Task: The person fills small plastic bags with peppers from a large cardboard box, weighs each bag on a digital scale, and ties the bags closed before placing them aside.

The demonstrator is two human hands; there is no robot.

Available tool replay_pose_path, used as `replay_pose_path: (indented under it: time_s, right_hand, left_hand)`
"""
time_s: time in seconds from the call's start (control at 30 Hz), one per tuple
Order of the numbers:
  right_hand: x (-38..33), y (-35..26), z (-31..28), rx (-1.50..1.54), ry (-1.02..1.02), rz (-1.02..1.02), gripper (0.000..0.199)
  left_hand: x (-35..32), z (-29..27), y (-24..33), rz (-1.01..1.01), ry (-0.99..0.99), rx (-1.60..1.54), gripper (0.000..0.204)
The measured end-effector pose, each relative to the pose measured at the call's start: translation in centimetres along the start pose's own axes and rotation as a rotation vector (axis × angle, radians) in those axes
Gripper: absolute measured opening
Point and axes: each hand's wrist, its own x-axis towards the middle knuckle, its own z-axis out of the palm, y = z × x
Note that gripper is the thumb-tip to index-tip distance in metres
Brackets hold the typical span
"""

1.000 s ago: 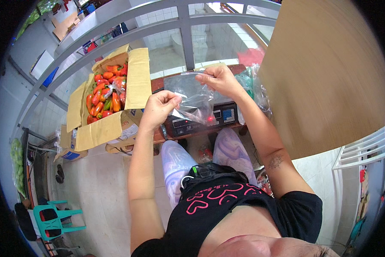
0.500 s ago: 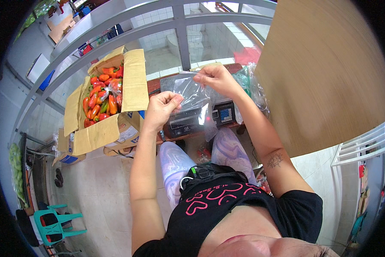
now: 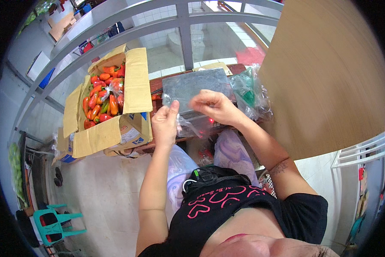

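A clear plastic bag (image 3: 187, 127) hangs crumpled from my left hand (image 3: 164, 125), whose fingers are closed on it with the thumb pointing up. To its right, my right hand (image 3: 218, 107) is held over the front of a weighing scale (image 3: 196, 84) with a flat grey platform. Motion smears the right fingertips, so whether they grip the bag's film cannot be made out. Both hands and the bag partly cover the scale's front panel, where a red light shows through.
On the left stands an open cardboard box (image 3: 136, 81) of red and orange peppers (image 3: 99, 98). Clear and green plastic bags (image 3: 249, 88) lie right of the scale. A wooden panel (image 3: 325, 77) rises at the right, and a grey metal railing (image 3: 185, 40) runs behind the table.
The bag, spread between both hands over the scale before, now hangs lower and bunched at my left hand. Both hands moved lower, and the scale's platform is uncovered.
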Motion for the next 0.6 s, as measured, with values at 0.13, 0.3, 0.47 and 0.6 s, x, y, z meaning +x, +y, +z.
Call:
replay_pose_path:
  time_s: [0.13,0.3,0.47,0.6]
  right_hand:
    - [1.2,-1.3,2.4,0.417,-0.064,0.259,0.019]
    - [0.6,0.5,0.8,0.278,0.185,0.403,0.007]
    - [0.3,-1.5,-0.3,-0.441,-0.018,-0.100,0.032]
    - [-0.2,-6.2,-0.5,-0.691,-0.217,0.193,0.051]
  left_hand:
    - [-0.4,1.8,-0.6,-0.098,-0.037,-0.247,0.040]
    - [-0.6,0.8,0.1,-0.046,0.062,-0.120,0.042]
    - [-1.5,-0.7,0.6,0.069,0.203,0.159,0.047]
    - [-3.9,-0.1,4.3,0.100,0.065,0.206,0.046]
